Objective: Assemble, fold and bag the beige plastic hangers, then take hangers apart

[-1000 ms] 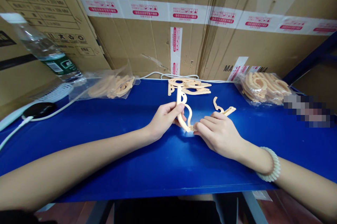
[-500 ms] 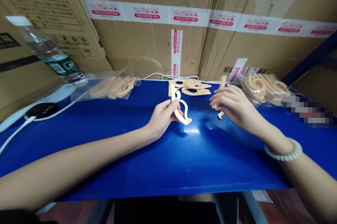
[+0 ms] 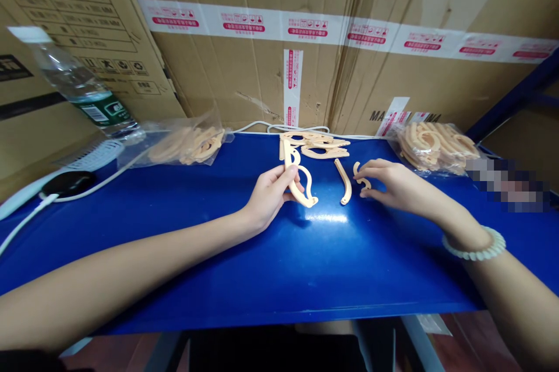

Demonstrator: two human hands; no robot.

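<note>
My left hand (image 3: pixel 273 194) is closed around a beige plastic folding hanger (image 3: pixel 309 183), its curved arm pointing down and right above the blue table. My right hand (image 3: pixel 388 186) has its thumb and fingertips around a small S-shaped hanger hook (image 3: pixel 362 177); whether the hook is lifted off the table I cannot tell. Between the two hands lies a loose curved hanger arm (image 3: pixel 345 183). Behind them, several beige hanger pieces (image 3: pixel 325 152) lie in a small pile.
A clear bag of beige parts (image 3: pixel 196 145) lies at the left, another bag (image 3: pixel 437 145) at the right. A water bottle (image 3: pixel 96 98), a pale blue brush (image 3: pixel 100 153) and a black device with a white cable (image 3: pixel 69 183) stand leftward. Cardboard (image 3: pixel 244 75) walls the back.
My right hand has set the curved hanger arm down on the table and moved its fingers onto the small hook. My left hand has stayed in place with the folding hanger.
</note>
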